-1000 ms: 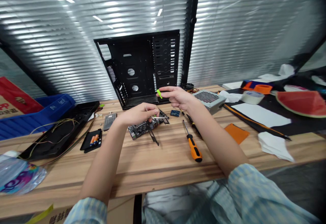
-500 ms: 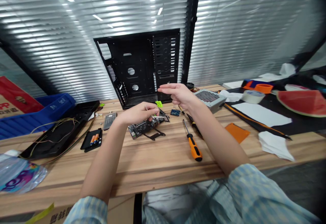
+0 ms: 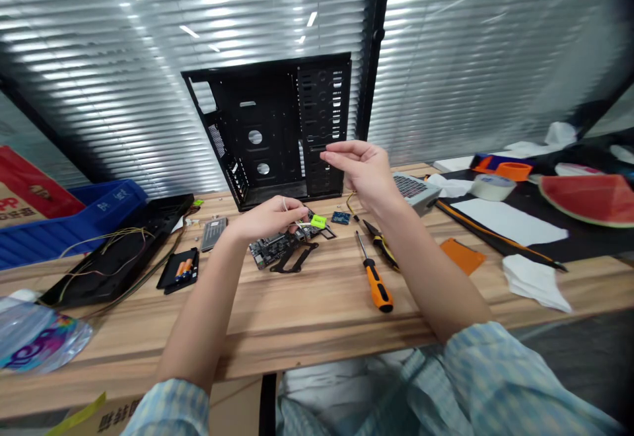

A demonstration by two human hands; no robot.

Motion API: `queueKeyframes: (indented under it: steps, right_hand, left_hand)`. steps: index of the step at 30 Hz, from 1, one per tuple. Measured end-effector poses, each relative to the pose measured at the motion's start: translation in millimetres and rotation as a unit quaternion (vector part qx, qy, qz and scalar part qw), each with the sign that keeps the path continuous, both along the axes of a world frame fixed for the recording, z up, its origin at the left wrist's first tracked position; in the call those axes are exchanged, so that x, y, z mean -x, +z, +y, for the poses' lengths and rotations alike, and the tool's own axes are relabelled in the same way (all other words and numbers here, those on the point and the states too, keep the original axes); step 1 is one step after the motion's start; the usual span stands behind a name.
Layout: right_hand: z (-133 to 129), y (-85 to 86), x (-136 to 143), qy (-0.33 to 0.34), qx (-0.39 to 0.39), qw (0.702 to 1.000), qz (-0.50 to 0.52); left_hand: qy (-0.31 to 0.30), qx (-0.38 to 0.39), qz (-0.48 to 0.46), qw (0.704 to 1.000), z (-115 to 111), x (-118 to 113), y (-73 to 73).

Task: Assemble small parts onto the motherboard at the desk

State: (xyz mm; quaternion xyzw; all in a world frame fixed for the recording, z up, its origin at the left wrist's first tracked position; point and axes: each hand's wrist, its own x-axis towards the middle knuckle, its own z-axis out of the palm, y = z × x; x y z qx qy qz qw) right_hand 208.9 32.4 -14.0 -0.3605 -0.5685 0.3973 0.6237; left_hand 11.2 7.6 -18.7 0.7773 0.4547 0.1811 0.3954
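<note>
My left hand (image 3: 270,219) is closed, its fingertips pinching a thin white cable or strip. A bright green tag (image 3: 318,222) shows just beyond those fingertips. Under the hand is a dark circuit board (image 3: 270,249), partly hidden by it. A black frame-like bracket (image 3: 296,259) is at the board's near side; whether it rests on the table I cannot tell. My right hand (image 3: 364,170) is raised in front of the black computer case (image 3: 270,112), thumb and fingertips pressed together. Anything between them is too small to make out.
Near my right forearm lie an orange-handled screwdriver (image 3: 379,287), pliers (image 3: 384,251) and a small blue circuit board (image 3: 341,217). Behind it stands a grey power supply (image 3: 421,191). To the left are a battery holder (image 3: 181,271), a metallic drive (image 3: 214,234) and a blue bin (image 3: 99,215).
My right hand has risen slightly, moved right, and its extended fingers have drawn into a pinch. The green tag has shifted toward me and right, and the black bracket has turned.
</note>
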Motion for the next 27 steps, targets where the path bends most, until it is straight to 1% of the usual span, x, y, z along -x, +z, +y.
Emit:
queueKeyframes:
  steps: [3, 6, 8, 11, 15, 20, 23, 27]
  right_hand:
    - [-1.3, 1.0, -3.5, 0.015, 0.0, 1.0, 0.005]
    - [-2.7, 1.1, -4.5, 0.04, 0.015, 0.999, -0.001]
    - [-3.9, 1.1, -3.6, 0.043, 0.013, 0.999, -0.007]
    - [-4.0, 0.7, -2.6, 0.015, -0.016, 1.0, 0.006]
    - [3.2, -1.4, -7.7, -0.027, -0.045, 0.999, 0.014]
    - [10.1, 0.3, -19.7, -0.021, -0.062, 0.998, 0.008]
    - [3.3, 5.2, -23.6, 0.005, -0.054, 0.998, -0.027]
    - [-7.8, 7.9, -23.5, 0.102, -0.031, 0.986, -0.127]
  left_hand:
    - [0.014, 0.003, -0.008, 1.0, 0.3, 1.0, -0.1]
    - [0.016, -0.001, -0.01, 1.0, 0.9, 0.9, -0.8]
    - [0.017, -0.007, -0.012, 1.0, 1.2, 0.0, -1.4]
    - [0.02, -0.004, -0.029, 0.999, 1.8, -1.1, -2.4]
    - [0.03, 0.008, -0.082, 0.996, 4.0, 0.0, -3.3]
    - [0.057, -0.001, -0.094, 0.994, 5.2, 2.8, -1.8]
    - [0.063, -0.016, -0.096, 0.993, 4.3, 2.2, -0.3]
    - [0.048, -0.026, -0.118, 0.992, 4.3, -0.8, -1.2]
